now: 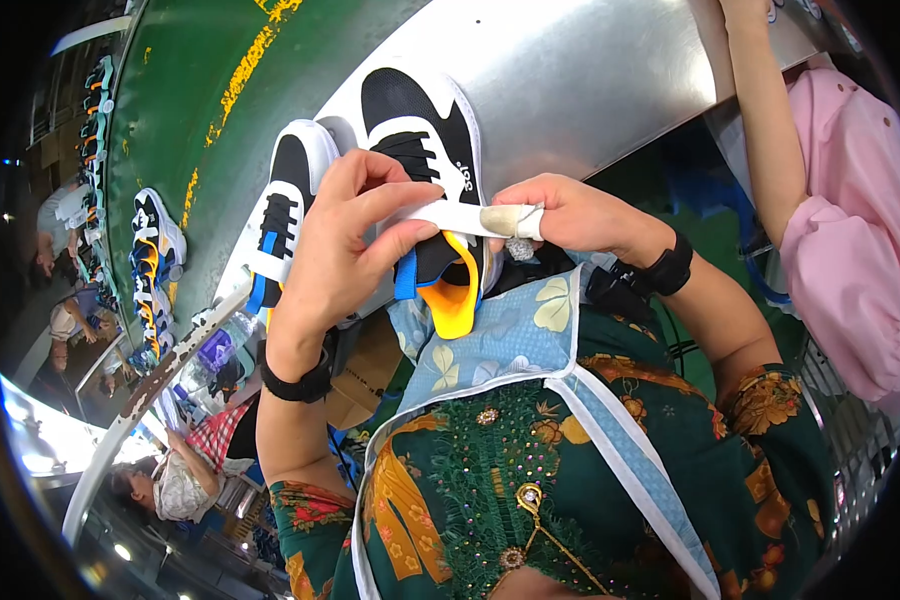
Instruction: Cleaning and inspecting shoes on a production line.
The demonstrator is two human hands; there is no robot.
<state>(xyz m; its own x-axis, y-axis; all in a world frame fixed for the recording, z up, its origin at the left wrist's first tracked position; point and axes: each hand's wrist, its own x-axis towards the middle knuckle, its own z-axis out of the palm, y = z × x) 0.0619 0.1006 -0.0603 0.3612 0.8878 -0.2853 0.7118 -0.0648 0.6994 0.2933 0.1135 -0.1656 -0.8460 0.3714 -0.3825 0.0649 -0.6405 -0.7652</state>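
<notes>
A black and white sneaker (403, 97) with a yellow heel lining and blue trim stands on the metal surface in front of me, heel toward me. Across its ankle opening runs a white strap (448, 215). My left hand (340, 225) is closed, pinching the strap's left end between thumb and fingers. My right hand (585, 212) is closed at the right end. A stained whitish wrap (511, 221) covers a digit there and hides part of the grip. Left of my left hand is a matching sneaker (288, 180) with a similar white strap over its opening.
A shiny metal worktop (570, 80) lies ahead, beside a green surface (200, 60) carrying another sneaker (155, 260). A chipped metal rail (170, 375) runs at left. Close on the right, a person in a pink sleeve (840, 240) reaches over the worktop.
</notes>
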